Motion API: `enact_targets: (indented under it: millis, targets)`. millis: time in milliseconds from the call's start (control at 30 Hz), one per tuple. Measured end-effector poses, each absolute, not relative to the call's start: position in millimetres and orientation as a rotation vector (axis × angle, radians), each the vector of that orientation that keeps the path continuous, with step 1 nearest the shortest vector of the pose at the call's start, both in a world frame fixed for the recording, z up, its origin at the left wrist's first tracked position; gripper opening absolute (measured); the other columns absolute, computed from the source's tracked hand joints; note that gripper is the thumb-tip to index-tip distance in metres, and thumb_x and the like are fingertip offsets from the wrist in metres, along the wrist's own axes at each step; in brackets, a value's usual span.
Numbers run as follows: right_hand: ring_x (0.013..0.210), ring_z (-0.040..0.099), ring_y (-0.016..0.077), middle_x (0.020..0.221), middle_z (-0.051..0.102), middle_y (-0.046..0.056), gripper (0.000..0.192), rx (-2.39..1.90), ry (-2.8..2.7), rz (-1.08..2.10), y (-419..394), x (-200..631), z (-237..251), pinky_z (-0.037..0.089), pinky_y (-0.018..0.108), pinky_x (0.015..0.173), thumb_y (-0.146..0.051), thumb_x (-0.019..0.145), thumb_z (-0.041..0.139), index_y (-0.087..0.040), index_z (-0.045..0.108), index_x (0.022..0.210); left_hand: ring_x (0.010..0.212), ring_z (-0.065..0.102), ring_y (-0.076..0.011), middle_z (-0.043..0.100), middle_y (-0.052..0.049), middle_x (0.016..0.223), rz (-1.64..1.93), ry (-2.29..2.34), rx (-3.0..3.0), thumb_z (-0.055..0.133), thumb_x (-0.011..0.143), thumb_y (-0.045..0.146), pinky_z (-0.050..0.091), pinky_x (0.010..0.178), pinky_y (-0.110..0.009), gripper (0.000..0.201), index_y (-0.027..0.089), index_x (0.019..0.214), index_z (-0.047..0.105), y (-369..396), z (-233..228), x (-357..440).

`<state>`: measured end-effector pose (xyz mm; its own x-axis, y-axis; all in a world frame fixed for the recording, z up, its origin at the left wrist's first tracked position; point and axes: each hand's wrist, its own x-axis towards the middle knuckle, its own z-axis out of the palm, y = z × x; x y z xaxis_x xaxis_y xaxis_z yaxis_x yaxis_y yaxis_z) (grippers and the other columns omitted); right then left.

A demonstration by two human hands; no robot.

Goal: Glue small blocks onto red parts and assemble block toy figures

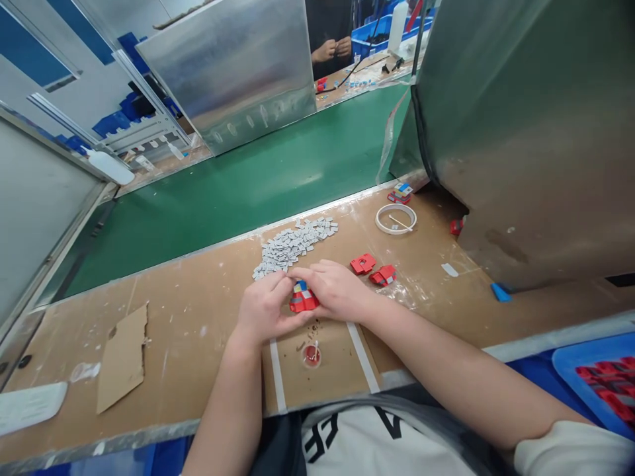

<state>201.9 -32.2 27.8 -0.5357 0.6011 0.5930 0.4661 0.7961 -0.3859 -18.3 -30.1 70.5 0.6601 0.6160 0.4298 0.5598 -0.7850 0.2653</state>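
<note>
Between my two hands, over the middle of the workbench, is a small red plastic part with grey, blue and yellow patches. My left hand grips it from the left, thumb below and fingers above. From the right my right hand is closed on the same part, its fingertips meeting those of the left. Just beyond them lies a pile of small grey-white tiles. Two more red parts rest right of my right hand. Nearer my body stands a little round cup of red liquid with a thin white stick in it.
A white tape ring and a red-blue part lie at the back right. Behind runs a green conveyor belt. Metal panels flank the bench. A cardboard piece lies left; a blue bin is at right. Across, another person's hands show.
</note>
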Motion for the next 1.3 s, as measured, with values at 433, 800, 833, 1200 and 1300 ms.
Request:
enact_targets:
  millis: [433, 800, 833, 1200, 1300]
  targets:
    - [0.069, 0.048, 0.0191, 0.079, 0.057, 0.002, 0.048, -0.594, -2.205, 0.086, -44, 208, 45, 0.029, 0.035, 0.064, -0.071, 0.096, 0.059, -0.022, 0.057, 0.093, 0.054, 0.045, -0.0165, 0.061, -0.005, 0.066, 1.229, 0.598, 2.866, 0.040, 0.103, 0.075, 0.031, 0.055, -0.034, 0.060, 0.022, 0.082, 0.060, -38, 75, -21]
    - [0.063, 0.034, 0.0159, 0.069, 0.040, -0.003, 0.054, -0.483, -2.273, -0.033, -50, 203, 44, 0.020, 0.033, 0.064, -0.071, 0.098, 0.050, -0.024, 0.042, 0.073, 0.050, 0.026, -0.0142, 0.032, 0.006, 0.055, 1.149, 0.485, 2.784, 0.057, 0.094, 0.081, 0.017, 0.054, -0.036, 0.066, 0.024, 0.067, 0.036, -39, 83, -10]
    - [0.062, 0.033, 0.0159, 0.069, 0.039, -0.004, 0.053, -0.473, -2.256, -0.013, -50, 204, 45, 0.021, 0.033, 0.063, -0.069, 0.100, 0.048, -0.024, 0.042, 0.073, 0.050, 0.026, -0.0142, 0.031, 0.006, 0.055, 1.149, 0.487, 2.785, 0.058, 0.093, 0.081, 0.017, 0.054, -0.036, 0.066, 0.024, 0.067, 0.037, -39, 84, -10]
    - [0.060, 0.032, 0.0160, 0.066, 0.038, -0.004, 0.047, -0.403, -2.158, 0.121, -49, 206, 50, 0.020, 0.034, 0.061, -0.059, 0.105, 0.043, -0.025, 0.038, 0.072, 0.053, 0.024, -0.0147, 0.031, 0.006, 0.058, 1.176, 0.479, 2.720, 0.058, 0.098, 0.075, 0.017, 0.054, -0.035, 0.060, 0.024, 0.072, 0.037, -43, 84, -5]
    - [0.060, 0.032, 0.0156, 0.067, 0.037, -0.004, 0.049, -0.400, -2.166, 0.135, -49, 206, 48, 0.021, 0.033, 0.061, -0.061, 0.105, 0.043, -0.025, 0.038, 0.072, 0.052, 0.024, -0.0146, 0.031, 0.006, 0.058, 1.179, 0.469, 2.714, 0.059, 0.097, 0.074, 0.016, 0.054, -0.035, 0.059, 0.024, 0.073, 0.038, -43, 85, -5]
